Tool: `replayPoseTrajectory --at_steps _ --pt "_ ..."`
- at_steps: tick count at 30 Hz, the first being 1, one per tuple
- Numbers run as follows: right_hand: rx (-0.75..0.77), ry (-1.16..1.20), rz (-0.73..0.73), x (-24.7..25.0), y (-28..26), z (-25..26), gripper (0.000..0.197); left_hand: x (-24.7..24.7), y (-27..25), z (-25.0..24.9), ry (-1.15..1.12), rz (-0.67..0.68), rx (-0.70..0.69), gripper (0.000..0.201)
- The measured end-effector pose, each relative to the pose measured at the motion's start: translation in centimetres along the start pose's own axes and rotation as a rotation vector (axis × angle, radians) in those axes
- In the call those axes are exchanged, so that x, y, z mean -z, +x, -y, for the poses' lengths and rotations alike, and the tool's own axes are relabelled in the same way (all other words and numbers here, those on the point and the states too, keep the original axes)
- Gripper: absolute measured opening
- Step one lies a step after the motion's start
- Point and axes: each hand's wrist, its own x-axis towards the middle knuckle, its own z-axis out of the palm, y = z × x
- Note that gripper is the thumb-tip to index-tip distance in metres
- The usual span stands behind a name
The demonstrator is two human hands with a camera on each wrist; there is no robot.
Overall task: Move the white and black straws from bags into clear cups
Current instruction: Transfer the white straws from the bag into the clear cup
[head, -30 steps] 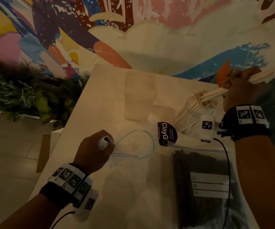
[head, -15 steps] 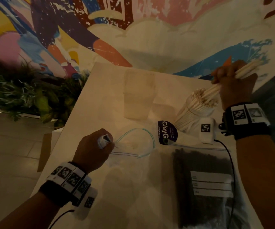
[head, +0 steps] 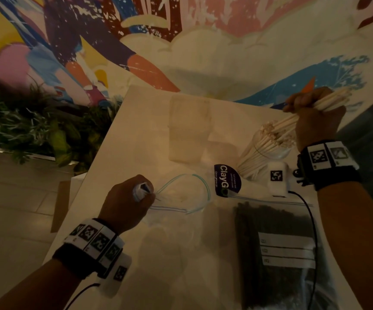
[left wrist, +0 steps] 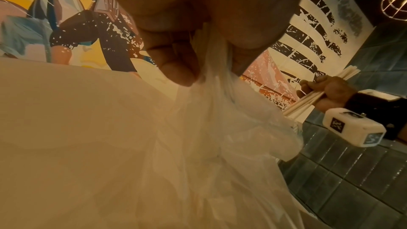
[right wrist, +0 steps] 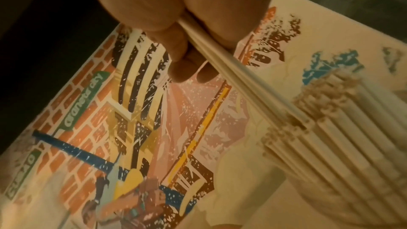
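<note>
**Last white bunch going into the cup**

OK, my right hand (head: 315,118) is clenched round a small bunch of white straws (head: 328,100), held up over the far right of the table (head: 136,135). The bunch's long axis runs on a slant: upper ends stick out past my knuckles to the right & away, lower ends point down-left toward the clear cup (head: 263,153), which is already packed w/ white straws. In the right wrist view the bunch's tips (right wrist: 295,121) sit right at the tops of the straws standing in the cup, touching or nearly so; can't tell which. So the cup is just below & left of my right hand, and the move ahead, as I judge it, is to slide the bunch along its own axis into what gap is left. It's tight, so a few could snag on the standing ones.

My left hand (head: 127,202) is fisted on the gathered edge of the clear zip bag (head: 181,193), near the front left; the bag looks emptied, though it's too see-through to be sure. It's well apart from the cup, so the right hand does this one.

The black straws (head: 270,220) are untouched in their own bag, lying flat front right, long axis running toward me. A second clear cup (head: 188,128) stands empty further back, prob. for those.
</note>
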Motion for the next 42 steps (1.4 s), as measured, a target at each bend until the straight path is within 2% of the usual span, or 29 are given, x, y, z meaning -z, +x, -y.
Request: replayPoseTrajectory --at_steps 5,10,15,19,23,27,32,36,38,39,40,42 --pt "-0.02 0.0 -0.025 0.3 0.0 0.4 0.027 0.0 0.0 0.4 -0.019 -0.006 -0.007 0.026" --pt "0.013 0.002 0.032 0.9 0.3 0.2 0.023 0.0 0.0 0.2 0.011 -0.002 0.015 0.008" --pt "0.011 -0.015 0.123 0.9 -0.7 -0.3 0.03 0.0 0.1 0.0 0.009 -0.002 0.016 0.006" --pt "0.027 -0.013 0.057 0.8 0.1 -0.3 0.025 -0.2 0.1 0.0 0.015 0.001 0.018 0.007" --pt "-0.049 -0.081 0.038 0.7 0.4 -0.7 0.027 -0.2 0.2 0.0 0.027 0.007 0.007 0.007" --pt "-0.046 -0.124 -0.061 1.0 0.8 -0.9 0.027 -0.2 0.1 0.0 0.032 0.006 0.006 0.008" --pt "-0.042 -0.186 -0.056 0.9 0.3 -1.3 0.029 -0.1 0.0 0.0 0.024 0.005 0.015 0.007" --pt "-0.112 -0.322 -0.048 0.9 -0.5 -2.5 0.03 0.0 0.0 -0.1 0.014 0.005 0.004 0.006" --pt "-0.107 -0.506 -0.073 0.7 -0.7 -2.8 0.013 0.0 0.0 -0.1 0.014 0.007 0.003 0.007" --pt "-0.097 -0.612 -0.117 0.7 -0.6 -2.6 0.015 0.0 -0.1 -0.1 0.009 0.008 0.006 0.006" --pt "-0.102 -0.701 -0.155 0.9 -0.4 -2.8 0.028 0.0 -0.1 -0.1 0.003 0.005 0.008 0.005" --pt "-0.243 -0.825 -0.114 1.5 -0.1 -3.6 0.043 0.1 -0.2 -0.1 -0.001 0.003 0.007 0.005"
